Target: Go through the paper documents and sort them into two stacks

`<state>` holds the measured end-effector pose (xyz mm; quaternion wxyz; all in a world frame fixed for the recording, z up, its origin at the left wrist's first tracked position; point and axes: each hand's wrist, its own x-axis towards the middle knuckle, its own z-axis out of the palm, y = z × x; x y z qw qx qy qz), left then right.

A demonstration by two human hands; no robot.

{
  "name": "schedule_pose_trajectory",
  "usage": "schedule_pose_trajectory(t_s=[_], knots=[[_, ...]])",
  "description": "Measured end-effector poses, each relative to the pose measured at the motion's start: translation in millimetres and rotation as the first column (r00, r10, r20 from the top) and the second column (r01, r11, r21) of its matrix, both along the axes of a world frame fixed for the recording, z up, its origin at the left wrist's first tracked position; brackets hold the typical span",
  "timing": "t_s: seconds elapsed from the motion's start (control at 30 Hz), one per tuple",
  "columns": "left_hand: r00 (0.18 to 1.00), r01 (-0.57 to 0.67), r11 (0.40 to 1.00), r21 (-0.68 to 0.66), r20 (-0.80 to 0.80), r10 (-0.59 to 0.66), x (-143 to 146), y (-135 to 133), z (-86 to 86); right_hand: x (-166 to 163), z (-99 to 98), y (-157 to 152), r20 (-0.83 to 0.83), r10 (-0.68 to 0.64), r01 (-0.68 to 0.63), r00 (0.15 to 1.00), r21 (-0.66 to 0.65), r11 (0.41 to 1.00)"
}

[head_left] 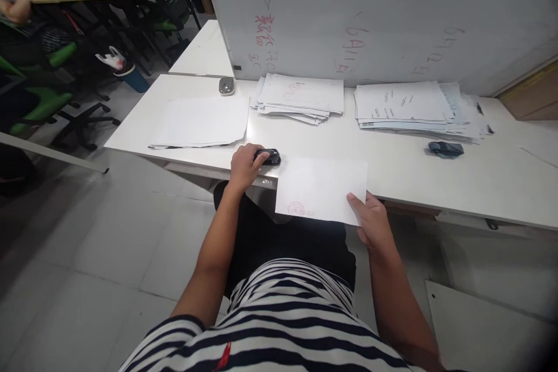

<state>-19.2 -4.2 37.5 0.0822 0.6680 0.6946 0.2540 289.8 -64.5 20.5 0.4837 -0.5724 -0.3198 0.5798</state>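
My left hand (248,165) is closed over a black stapler (272,157) at the front edge of the white desk (401,168). In my right hand (372,221) is a white paper sheet (320,192), pinched at its right side with the thumb on top. A round red stamp shows near the sheet's lower left corner. The sheet's upper left corner lies close to the stapler's front end; whether it sits between the jaws I cannot tell. Part of the sheet hangs over the desk edge above my lap.
Flat papers (204,122) lie at the desk's left. Two paper stacks, one middle (300,93) and one right (401,104), stand before a whiteboard (392,17). A grey rounded case (226,86) and a dark object (445,149) also lie there. Another person's arm (20,6) shows far left.
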Motion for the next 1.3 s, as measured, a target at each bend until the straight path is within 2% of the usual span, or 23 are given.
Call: schedule_pose_trajectory(t_s=[0.27, 0.53, 0.87, 1.3], knots=[[1.000, 0.007, 1.000, -0.002, 0.008, -0.007, -0.7, -0.3, -0.3, 0.3, -19.1, 0.0, 0.103, 0.009, -0.014, 0.995, 0.039, 0.999], [1.000, 0.013, 1.000, -0.010, 0.008, -0.013, -0.9, -0.2, 1.6, 9.5, -7.1, -4.0, 0.007, -0.097, 0.097, 0.995, 0.051, 0.994], [1.000, 0.020, 1.000, -0.016, -0.007, -0.020, 0.4, -1.0, 2.9, -6.7, -13.8, -0.6, 0.014, 0.018, -0.019, 1.000, 0.059, 0.998], [0.999, 0.031, 0.999, -0.023, 0.015, -0.031, 0.0, -1.0, 3.4, -11.6, -14.0, 3.6, 0.008, 0.005, -0.005, 1.000, 0.036, 0.999]])
